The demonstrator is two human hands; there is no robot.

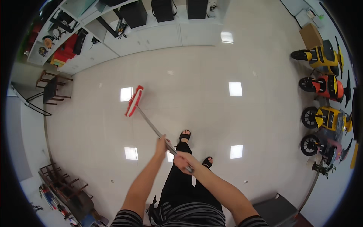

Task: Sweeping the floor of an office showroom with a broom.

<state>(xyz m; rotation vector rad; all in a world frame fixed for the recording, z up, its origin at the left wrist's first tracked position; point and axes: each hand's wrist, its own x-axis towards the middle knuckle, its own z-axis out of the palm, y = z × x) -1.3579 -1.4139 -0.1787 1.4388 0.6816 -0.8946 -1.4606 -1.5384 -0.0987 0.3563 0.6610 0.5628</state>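
Both my hands grip the grey pole of a floor mop. My left hand (161,145) is closed around the shaft part way up. Nearer to my body, my right hand (183,162) wraps the shaft close to its top end. The mop handle (149,124) slants away from me to the far left. At its far end the red and white mop head (135,101) rests on the pale glossy floor (196,87), tilted across the pole.
Several small yellow, red and grey scooters (321,87) stand along the right wall. White cabinets (159,38) carrying black boxes line the far side. Chairs (55,89) are at the left, more (62,181) lower left. A dark padded seat (276,211) sits lower right.
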